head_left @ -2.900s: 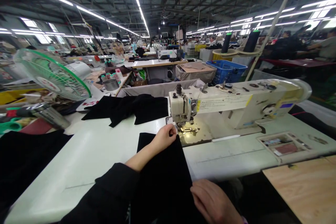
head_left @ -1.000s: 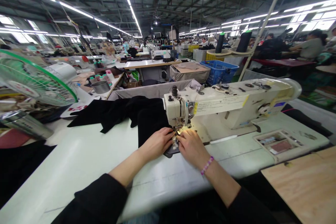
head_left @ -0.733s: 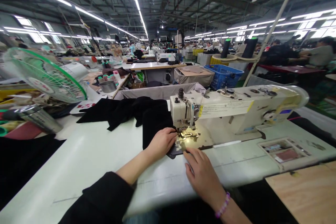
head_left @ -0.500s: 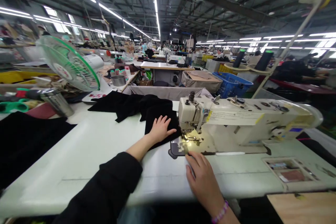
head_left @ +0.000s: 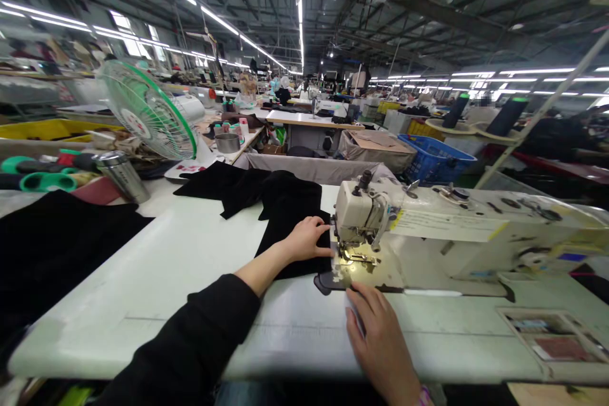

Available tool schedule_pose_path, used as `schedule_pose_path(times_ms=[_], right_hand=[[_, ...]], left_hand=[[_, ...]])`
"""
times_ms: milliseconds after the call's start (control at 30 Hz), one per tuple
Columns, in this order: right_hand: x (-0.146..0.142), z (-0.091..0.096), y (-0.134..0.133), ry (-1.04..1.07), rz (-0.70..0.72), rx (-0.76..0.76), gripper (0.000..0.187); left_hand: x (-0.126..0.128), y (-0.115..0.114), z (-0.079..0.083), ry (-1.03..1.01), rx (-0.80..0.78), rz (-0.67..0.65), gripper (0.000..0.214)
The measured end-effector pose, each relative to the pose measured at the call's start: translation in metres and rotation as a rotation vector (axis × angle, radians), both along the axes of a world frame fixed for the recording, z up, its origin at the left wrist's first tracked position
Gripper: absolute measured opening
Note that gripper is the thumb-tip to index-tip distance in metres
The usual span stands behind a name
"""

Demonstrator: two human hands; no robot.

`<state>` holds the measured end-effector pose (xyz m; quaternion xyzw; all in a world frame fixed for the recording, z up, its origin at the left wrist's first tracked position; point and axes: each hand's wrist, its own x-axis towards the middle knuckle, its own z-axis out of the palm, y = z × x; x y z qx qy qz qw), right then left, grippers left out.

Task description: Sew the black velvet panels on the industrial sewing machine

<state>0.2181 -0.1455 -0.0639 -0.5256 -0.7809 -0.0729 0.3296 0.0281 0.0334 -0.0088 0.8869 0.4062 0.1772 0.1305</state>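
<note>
Black cloth (head_left: 276, 228): on the pale tabletop (head_left: 200, 254), left of the sewing machine (head_left: 359, 203).
My left hand (head_left: 305, 241): unclenched, thumb and fingers apart, lying on that cloth just beside the machine.
My right hand (head_left: 379, 335): released, fingers loosely bent, in front of the machine's metal plate (head_left: 366, 274).
Green-rimmed fan (head_left: 147, 117): well left of the machine.

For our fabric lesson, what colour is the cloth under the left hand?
The cloth is black, clearest in the head view.
</note>
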Motion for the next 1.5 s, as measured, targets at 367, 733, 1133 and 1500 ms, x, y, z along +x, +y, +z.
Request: schedule_pose_path(times_ms=[367, 733, 1133, 1500], right_hand=[[0.001, 0.000, -0.002, -0.008, 0.006, -0.030, 0.027], [-0.021, 0.014, 0.010, -0.075, 0.125, -0.006, 0.043], [-0.046, 0.007, 0.011, -0.207, 0.161, 0.158, 0.039], [-0.059, -0.022, 0.034, 0.072, 0.165, 0.453, 0.034]], left_hand=[[-0.005, -0.013, 0.007, 0.254, -0.158, -0.061, 0.116], [-0.003, -0.008, 0.025, 0.165, 0.088, 0.008, 0.032], [0.013, 0.021, 0.013, 0.230, 0.010, 0.236, 0.025], [0.029, 0.025, 0.015, 0.275, 0.030, 0.308, 0.026]])
